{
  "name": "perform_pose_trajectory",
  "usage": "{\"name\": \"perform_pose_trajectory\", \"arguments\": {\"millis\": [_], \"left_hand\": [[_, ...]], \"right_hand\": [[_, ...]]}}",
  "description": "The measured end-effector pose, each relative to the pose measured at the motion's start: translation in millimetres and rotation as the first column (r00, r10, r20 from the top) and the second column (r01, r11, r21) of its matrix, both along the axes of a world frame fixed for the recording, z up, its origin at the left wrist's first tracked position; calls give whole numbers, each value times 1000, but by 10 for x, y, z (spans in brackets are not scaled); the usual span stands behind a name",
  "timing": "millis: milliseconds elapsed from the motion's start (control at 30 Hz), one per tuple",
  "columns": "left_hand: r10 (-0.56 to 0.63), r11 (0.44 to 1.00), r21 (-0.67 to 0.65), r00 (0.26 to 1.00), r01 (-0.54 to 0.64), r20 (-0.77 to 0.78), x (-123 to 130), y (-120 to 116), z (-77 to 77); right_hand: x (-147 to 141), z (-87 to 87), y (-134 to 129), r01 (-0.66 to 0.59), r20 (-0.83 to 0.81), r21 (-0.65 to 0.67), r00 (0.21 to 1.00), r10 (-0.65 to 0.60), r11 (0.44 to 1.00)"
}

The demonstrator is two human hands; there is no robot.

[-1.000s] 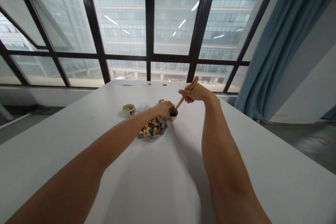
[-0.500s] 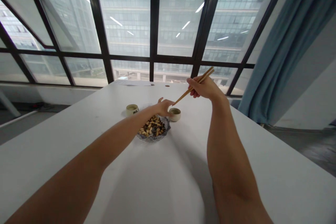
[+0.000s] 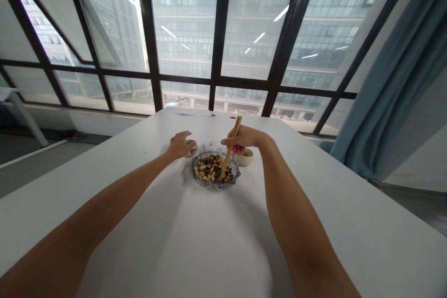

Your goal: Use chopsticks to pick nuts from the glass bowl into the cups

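Note:
A clear glass plate [image 3: 215, 186] holds a mix of pale and dark nuts or seeds [image 3: 209, 167]. My right hand [image 3: 240, 138] grips a pair of wooden chopsticks [image 3: 230, 149] above the plate, and their tips reach into the mix. Behind that hand, to the right of the plate, stands a small pale cup [image 3: 246, 157]. My left hand [image 3: 179, 145] is at the left cup [image 3: 192, 150], which bears dark lettering; its fingers are spread at the cup's rim and side, partly covering it.
The white table [image 3: 139, 223] stretches towards the windows. Near its far edge lie papers [image 3: 188, 112] and a small brown round thing [image 3: 233, 117]. A blue curtain [image 3: 387, 84] hangs at the right.
My left hand has moved from the right cup over to the left cup. My right hand has come down and left, bringing the chopstick tips into the plate. The view has shifted slightly.

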State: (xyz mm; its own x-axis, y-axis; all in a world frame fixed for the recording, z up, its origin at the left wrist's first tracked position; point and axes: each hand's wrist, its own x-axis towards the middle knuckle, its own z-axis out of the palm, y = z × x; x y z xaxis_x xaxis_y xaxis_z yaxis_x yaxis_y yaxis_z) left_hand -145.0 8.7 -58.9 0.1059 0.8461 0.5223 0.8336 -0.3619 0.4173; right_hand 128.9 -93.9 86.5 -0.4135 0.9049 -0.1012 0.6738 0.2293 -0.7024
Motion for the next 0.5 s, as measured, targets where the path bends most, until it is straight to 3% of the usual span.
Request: {"name": "perform_pose_trajectory", "arguments": {"millis": [133, 267, 500], "left_hand": [[23, 1000, 6, 997, -23, 78, 8, 10, -147], [11, 1000, -11, 987, -9, 158, 36, -8, -257], [16, 990, -142, 967, 21, 256, 57, -55, -317]], "right_hand": [[-18, -76, 103, 62, -85, 113, 995, -52, 992], [54, -21, 57, 101, -120, 161, 989, -82, 982], [165, 44, -23, -1, 21, -19, 1000, 1, 1000]]}}
